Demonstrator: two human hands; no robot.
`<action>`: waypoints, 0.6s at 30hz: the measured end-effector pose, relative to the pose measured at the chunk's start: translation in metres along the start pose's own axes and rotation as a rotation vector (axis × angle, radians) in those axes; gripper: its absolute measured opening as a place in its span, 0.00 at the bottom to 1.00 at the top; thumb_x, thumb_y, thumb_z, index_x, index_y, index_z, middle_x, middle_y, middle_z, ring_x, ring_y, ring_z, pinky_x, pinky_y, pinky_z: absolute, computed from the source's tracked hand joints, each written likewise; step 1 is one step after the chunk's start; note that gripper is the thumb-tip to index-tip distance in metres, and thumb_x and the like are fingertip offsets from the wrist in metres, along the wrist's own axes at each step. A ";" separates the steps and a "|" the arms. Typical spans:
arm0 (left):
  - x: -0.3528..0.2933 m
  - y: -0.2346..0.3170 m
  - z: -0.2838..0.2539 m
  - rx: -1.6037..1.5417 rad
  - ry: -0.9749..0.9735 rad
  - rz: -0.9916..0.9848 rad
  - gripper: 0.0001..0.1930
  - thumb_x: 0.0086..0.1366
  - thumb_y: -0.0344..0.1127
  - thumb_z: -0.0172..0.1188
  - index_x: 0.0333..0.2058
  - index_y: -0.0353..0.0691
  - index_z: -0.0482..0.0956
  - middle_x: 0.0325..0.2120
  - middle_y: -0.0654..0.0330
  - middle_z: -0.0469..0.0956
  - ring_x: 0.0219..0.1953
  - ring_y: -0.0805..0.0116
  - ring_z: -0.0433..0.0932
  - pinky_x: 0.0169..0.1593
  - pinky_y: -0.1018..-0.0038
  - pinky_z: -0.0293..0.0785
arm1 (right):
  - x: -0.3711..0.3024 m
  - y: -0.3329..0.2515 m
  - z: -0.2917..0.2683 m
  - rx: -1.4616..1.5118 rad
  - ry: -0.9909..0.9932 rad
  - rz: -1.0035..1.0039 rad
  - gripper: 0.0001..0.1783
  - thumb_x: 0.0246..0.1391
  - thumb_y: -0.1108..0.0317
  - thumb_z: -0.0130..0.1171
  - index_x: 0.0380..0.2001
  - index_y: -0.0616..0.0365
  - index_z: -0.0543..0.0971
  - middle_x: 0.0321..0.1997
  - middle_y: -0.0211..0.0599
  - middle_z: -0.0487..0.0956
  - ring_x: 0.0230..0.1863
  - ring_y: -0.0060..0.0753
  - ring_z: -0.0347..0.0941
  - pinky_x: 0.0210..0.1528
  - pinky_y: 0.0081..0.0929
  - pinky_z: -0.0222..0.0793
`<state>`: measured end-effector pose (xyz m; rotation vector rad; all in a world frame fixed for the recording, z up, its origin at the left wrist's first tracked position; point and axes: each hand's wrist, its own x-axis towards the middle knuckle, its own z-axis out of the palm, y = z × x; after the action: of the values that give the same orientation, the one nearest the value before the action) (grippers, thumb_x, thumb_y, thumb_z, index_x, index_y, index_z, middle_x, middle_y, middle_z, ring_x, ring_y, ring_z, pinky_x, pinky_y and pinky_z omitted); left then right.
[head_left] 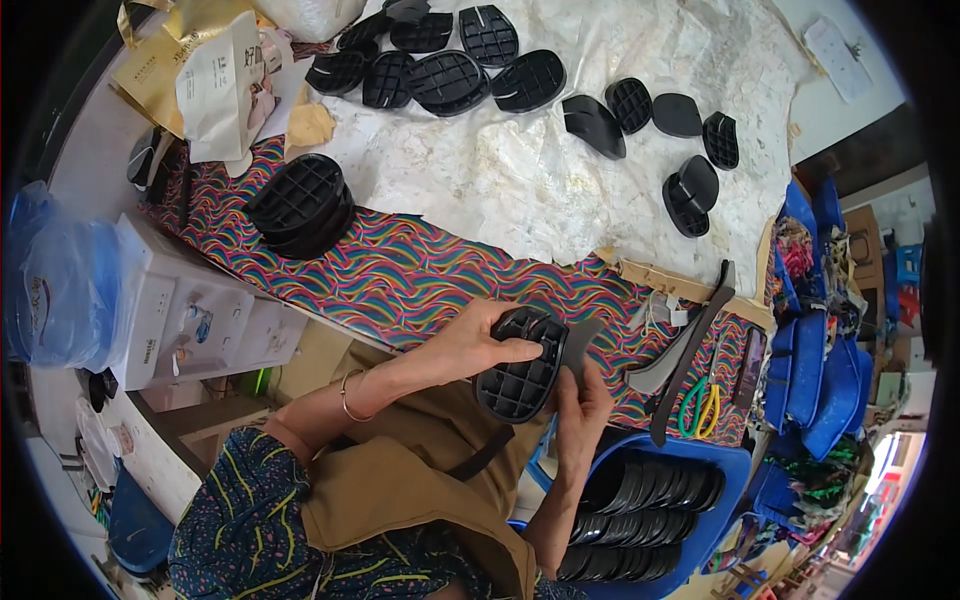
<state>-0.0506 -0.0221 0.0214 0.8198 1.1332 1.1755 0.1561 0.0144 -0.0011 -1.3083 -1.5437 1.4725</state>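
Note:
Over my lap, my left hand (pixel 487 342) grips a black shoe heel (pixel 520 385), its ribbed grid face turned up and my thumb across the top. My right hand (pixel 582 405) closes on a dark grey strip (pixel 580 345) at the heel's right side. One end of that strip stands up beyond my fingers. Below the heel hangs a dark strip end (pixel 485 452); whether it is the same strip, I cannot tell. More long strips (pixel 690 350) lie on the table to the right of my hands.
A stack of black heels (pixel 302 205) sits on the patterned tablecloth (pixel 430 262), with several more (pixel 450 80) on the white sheet behind. Scissors (pixel 700 405) and a phone (pixel 750 367) lie at right. A blue bin (pixel 735 465) of black pieces stands below; a water dispenser (pixel 170 310) is left.

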 end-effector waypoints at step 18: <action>0.014 -0.017 0.003 0.088 0.011 0.056 0.10 0.58 0.28 0.64 0.39 0.32 0.82 0.27 0.65 0.82 0.31 0.80 0.76 0.37 0.76 0.74 | -0.006 -0.003 0.002 0.009 -0.055 -0.040 0.27 0.63 0.79 0.50 0.65 0.55 0.72 0.24 0.26 0.73 0.22 0.14 0.68 0.24 0.18 0.65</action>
<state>-0.0427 -0.0125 0.0032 0.9179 1.1841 1.1840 0.1555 0.0085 0.0022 -1.2338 -1.5877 1.4997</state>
